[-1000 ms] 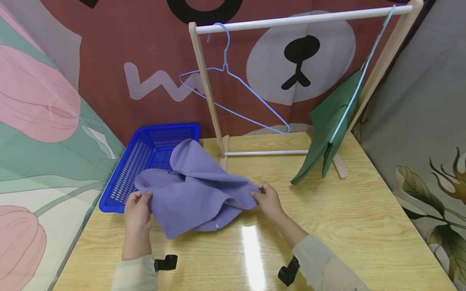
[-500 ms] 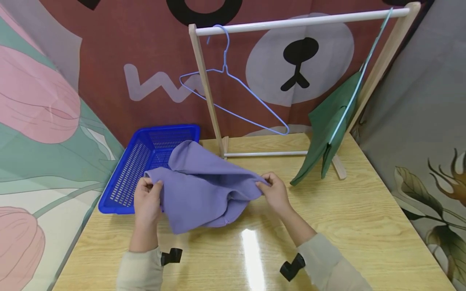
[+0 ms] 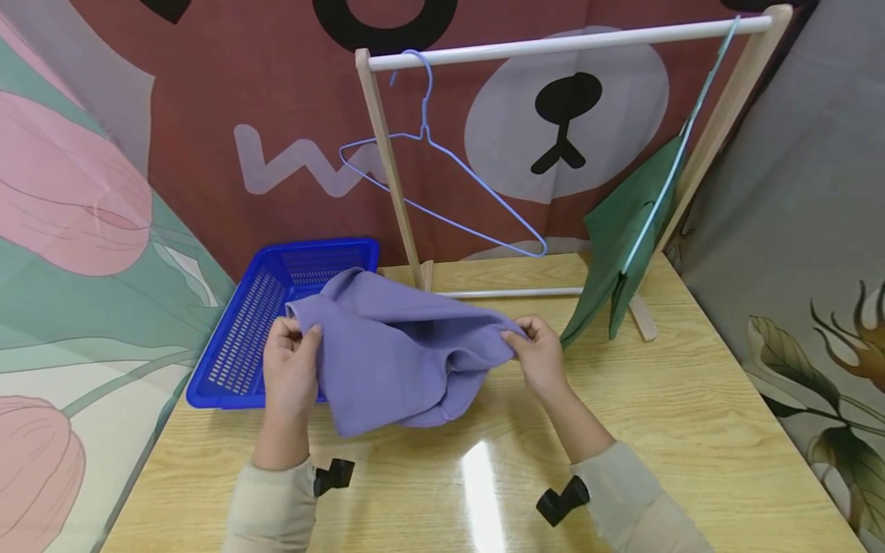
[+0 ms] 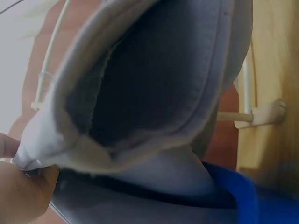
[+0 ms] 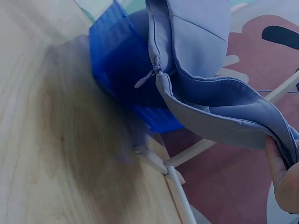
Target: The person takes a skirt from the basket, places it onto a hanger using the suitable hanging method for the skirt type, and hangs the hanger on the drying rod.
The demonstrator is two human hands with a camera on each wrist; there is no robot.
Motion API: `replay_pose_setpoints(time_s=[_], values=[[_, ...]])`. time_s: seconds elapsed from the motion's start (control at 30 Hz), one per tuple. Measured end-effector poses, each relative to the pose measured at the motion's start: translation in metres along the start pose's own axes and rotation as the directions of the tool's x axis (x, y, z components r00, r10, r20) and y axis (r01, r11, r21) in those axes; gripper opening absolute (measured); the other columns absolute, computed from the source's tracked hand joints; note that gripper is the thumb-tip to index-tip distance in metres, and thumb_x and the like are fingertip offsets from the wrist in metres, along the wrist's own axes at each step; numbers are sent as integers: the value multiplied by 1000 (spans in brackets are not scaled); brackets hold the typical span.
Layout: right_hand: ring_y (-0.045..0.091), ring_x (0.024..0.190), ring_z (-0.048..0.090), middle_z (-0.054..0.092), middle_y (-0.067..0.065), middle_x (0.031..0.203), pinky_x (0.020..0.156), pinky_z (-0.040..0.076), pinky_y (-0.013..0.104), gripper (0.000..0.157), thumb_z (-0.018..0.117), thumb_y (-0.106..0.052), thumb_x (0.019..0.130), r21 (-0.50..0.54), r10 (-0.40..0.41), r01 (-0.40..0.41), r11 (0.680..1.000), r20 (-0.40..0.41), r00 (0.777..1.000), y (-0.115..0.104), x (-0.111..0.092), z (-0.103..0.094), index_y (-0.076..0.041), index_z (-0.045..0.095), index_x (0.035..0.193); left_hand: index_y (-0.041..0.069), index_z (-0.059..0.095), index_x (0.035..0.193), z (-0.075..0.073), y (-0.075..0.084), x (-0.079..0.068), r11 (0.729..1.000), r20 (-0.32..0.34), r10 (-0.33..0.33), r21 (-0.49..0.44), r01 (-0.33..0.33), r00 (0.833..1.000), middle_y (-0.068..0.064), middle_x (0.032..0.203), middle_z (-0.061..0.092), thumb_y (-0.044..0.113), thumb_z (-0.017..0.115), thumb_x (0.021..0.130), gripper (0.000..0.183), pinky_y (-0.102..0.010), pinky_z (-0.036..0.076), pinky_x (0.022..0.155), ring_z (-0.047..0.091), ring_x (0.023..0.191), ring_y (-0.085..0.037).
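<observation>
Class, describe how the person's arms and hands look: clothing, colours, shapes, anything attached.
The left hand and right hand are ungloved. The left sleeve and right sleeve are plain pale beige, ending short of the wrists. The left black piece and right black piece, both small and angular, jut inward near the sleeve ends. No cables show.

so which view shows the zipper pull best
The right wrist view: there the zipper pull hangs close and unblocked on the purple cloth. In the head view it's too small to make out clearly; the left wrist view doesn't show it.
</observation>
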State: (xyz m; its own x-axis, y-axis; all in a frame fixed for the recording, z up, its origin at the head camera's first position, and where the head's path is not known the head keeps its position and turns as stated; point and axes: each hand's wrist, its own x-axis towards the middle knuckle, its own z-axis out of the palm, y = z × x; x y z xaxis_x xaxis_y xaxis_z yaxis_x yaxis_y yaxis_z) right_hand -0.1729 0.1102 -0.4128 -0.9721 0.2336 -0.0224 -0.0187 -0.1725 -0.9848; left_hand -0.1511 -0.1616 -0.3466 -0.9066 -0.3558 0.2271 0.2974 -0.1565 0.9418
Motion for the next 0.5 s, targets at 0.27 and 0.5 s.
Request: replay_pose_setpoints(time_s=[0.27, 0.5], values=[[7, 57, 53, 52, 4, 74, 53, 47, 18, 11, 54, 9, 78, 65, 12, -9, 998, -46, 999, -8, 5, -13, 1, 51, 84, 7, 44, 72, 11, 6, -5, 986, 55, 78, -150, -69, 995, -3, 75, 48, -15, 39, 79, 24, -17, 42, 54, 48, 65, -8], [6, 54, 52, 53, -2, 69, 49, 45, 16, 10, 56, 5, 79, 88, 30, -23, 996, -80, 996, -18, 4, -26, -3, 52, 82, 5, 45, 74, 20, 15, -9, 965, 126, 136, -240, -102, 983, -5, 77, 48, -16, 40, 79, 22, -18, 43, 56, 50, 67, -9]])
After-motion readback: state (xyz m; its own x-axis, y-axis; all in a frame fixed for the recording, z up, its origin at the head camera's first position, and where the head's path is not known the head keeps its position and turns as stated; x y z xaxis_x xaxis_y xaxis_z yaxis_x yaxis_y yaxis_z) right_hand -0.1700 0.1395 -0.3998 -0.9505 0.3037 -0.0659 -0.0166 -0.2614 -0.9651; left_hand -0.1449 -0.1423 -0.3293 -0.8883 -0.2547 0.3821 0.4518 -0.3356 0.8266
